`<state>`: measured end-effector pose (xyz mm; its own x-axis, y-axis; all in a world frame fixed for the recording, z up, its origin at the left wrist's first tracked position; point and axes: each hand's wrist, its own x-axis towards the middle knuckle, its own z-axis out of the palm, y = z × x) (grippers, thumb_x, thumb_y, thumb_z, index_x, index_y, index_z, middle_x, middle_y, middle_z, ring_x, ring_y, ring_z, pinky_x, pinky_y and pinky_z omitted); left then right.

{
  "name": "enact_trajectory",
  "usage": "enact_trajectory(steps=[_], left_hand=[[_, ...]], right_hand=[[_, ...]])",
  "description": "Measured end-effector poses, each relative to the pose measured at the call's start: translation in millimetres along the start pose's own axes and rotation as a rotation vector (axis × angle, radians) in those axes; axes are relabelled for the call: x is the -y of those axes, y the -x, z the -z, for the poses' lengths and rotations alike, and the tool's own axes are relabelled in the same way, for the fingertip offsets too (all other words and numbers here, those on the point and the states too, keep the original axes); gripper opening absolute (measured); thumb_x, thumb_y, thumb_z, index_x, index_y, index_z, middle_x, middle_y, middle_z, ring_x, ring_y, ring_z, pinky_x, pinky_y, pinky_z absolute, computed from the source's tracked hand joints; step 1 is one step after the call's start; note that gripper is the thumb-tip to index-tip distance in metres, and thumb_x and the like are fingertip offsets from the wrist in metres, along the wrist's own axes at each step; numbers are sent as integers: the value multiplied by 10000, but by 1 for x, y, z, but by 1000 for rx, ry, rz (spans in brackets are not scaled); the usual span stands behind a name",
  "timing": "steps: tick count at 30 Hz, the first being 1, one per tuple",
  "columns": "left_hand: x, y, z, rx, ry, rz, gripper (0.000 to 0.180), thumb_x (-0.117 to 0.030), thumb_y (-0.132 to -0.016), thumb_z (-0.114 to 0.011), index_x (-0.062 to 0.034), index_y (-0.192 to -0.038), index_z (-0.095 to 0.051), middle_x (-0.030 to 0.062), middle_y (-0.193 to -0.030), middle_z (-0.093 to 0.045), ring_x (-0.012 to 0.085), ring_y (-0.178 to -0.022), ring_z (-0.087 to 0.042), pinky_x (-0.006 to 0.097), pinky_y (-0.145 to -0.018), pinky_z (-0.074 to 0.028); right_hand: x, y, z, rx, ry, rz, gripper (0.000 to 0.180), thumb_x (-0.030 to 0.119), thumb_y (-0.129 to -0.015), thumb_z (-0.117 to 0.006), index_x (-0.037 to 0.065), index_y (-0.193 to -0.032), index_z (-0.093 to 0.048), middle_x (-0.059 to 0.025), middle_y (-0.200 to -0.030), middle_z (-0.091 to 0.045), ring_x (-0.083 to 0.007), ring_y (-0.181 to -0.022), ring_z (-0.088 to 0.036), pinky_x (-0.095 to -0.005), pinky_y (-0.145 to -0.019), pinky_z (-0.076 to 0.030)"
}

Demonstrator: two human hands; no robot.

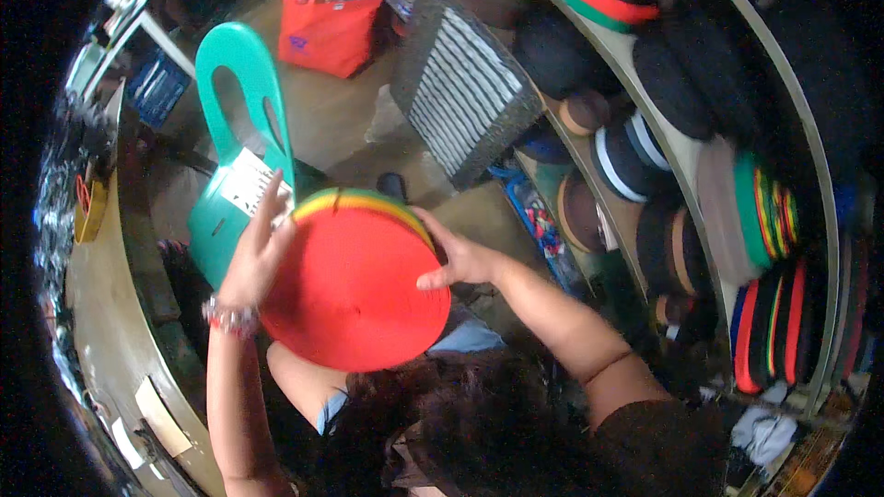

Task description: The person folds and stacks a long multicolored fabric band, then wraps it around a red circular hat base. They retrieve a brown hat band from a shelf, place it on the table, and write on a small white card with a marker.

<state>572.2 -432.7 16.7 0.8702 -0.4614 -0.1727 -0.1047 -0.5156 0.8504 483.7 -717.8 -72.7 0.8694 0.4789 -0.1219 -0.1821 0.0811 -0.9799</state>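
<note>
The shelf unit along the right side is the biggest thing here, its curved boards packed with flat rolls of webbing stood on edge or stacked so that their coloured rims face out; black, brown, white-striped and red-green-yellow ones can be told apart that way. To the left of the shelf unit, leaning at a tilt, is a dark panel with white stripes, and further left again a green plastic chair stands on the floor with a white paper lying on its seat. A red bag sits on the floor beyond the chair. Nearest the camera, left of the shelf unit and just over the chair's seat, is the red disc-shaped roll, yellow and green at its upper rim, held flat side up between both hands, probably to keep the wound layers from slipping apart. The left hand lies against the roll's left edge with fingers stretched nearly straight, steadying more than clasping. The right hand curls partway round the right edge, thumb pressed on the red face.
</note>
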Motion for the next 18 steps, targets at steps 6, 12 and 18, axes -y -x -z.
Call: enact_trajectory(steps=[6,12,18], left_hand=[[50,31,-31,-97,-34,44,661,-254,-915,-593,-12,-1445,-281,214,-1467,-336,305,-1353,-347,399,-1085,-316],[105,81,-53,49,-199,65,669,-243,-863,-665,4,-1400,-351,216,-1371,-453,331,-1270,-448,401,-1038,-390],[173,78,-74,58,-147,-14,462,-281,-932,-545,13,-1286,-499,216,-1267,-530,338,-1153,-524,390,-989,-400]], right_hand=[[-73,80,-5,-525,-703,-116,804,360,-794,-704,56,-1420,-300,-105,-1423,-401,-248,-1296,-403,-431,-1079,-316],[-133,201,17,-939,-891,-146,718,417,-819,-663,138,-1405,-355,-58,-1422,-432,-249,-1292,-429,-520,-1038,-355],[-188,312,9,-1318,-859,-68,789,453,-755,-697,170,-1408,-356,-49,-1406,-439,-283,-1253,-456,-532,-996,-394]])
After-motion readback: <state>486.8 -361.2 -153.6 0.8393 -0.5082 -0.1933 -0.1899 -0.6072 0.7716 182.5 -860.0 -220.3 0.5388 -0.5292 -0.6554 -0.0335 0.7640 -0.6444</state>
